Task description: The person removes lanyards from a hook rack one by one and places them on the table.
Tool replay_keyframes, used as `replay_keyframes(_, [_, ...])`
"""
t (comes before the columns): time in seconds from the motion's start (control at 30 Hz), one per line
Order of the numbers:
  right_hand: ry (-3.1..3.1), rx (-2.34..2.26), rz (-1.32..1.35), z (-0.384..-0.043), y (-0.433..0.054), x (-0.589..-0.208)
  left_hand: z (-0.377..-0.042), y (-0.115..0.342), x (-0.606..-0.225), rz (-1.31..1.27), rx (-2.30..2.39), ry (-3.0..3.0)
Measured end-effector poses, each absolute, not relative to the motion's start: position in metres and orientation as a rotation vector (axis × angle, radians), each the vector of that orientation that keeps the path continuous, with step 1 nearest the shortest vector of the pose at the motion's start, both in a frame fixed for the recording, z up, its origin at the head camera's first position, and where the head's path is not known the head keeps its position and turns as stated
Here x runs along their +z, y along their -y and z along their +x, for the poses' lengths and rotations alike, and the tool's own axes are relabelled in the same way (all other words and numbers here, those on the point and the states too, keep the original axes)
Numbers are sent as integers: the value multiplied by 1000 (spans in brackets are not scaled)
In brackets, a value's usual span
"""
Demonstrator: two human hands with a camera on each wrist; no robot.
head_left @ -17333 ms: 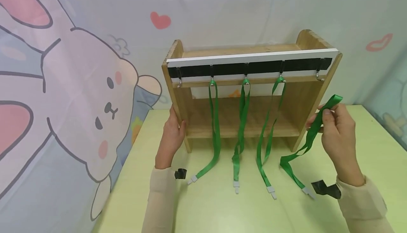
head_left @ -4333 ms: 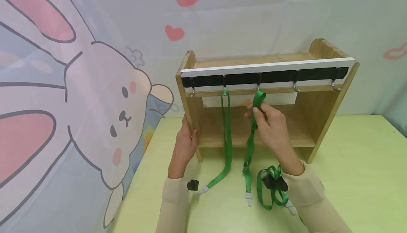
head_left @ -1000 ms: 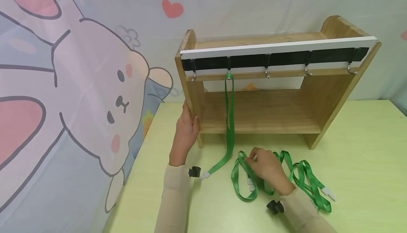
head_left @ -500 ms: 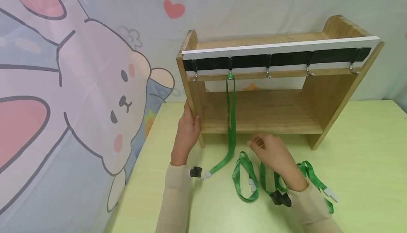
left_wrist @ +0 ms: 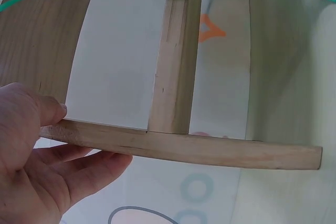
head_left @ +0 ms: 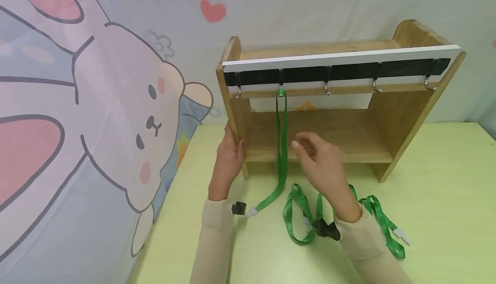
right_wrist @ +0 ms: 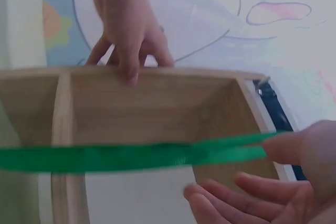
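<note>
My left hand (head_left: 228, 159) grips the left side panel (head_left: 227, 98) of a wooden rack. In the left wrist view the thumb (left_wrist: 52, 109) lies on one face of that panel, with fingers on the other. A green lanyard (head_left: 284, 154) hangs from the second hook from the left, its pale clip (head_left: 253, 212) down on the table. Just right of this lanyard my right hand (head_left: 323, 163) is raised, fingers loosely bent and nothing in them. The right wrist view shows its thumb (right_wrist: 286, 148) right at the ribbon, with the fingers spread apart from it.
On the table (head_left: 271, 258) lie a looped green lanyard (head_left: 287, 221) and another (head_left: 387, 228) at the right. Green ribbon between them is partly hidden by my right wrist. Several metal hooks (head_left: 376, 86) line the rack's front bar. A printed cloth (head_left: 310, 8) hangs behind.
Three lanyards hung from hooks earliest; now one hangs and the others lie on the table. Over the last second my right hand let go of a looped lanyard and rose towards the hanging one.
</note>
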State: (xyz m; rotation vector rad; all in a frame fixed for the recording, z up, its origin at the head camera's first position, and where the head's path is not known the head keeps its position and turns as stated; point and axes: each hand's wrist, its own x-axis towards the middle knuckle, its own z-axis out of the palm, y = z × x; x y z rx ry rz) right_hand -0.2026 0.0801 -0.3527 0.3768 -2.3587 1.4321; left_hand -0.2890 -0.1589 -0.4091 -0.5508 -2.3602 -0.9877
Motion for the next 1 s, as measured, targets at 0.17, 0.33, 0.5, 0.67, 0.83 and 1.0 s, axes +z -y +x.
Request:
replay_keyframes(0.17, [2246,1424,362,-212,-63,-343,-289,161,-409,-541,-995,2366])
replay_keyframes(0.33, [2200,1446,368,-218,-55,-337,-289,159,-408,-532,-1022,2386])
replay_keyframes(0.5, [2225,1509,375,-223,-50,-334,-288,159,-407,-525,-1020,2396])
replay_keyframes(0.67, [2287,1482,384,-226,-41,-332,-287,159,-409,-517,-1020,2390])
replay_keyframes(0.83, [2242,1440,442,-231,-34,-332,-286,159,-409,-518,-1010,2382])
replay_keyframes(1.0, [2213,1432,451,-237,-29,-331,-286,160,-408,-514,-1015,2391])
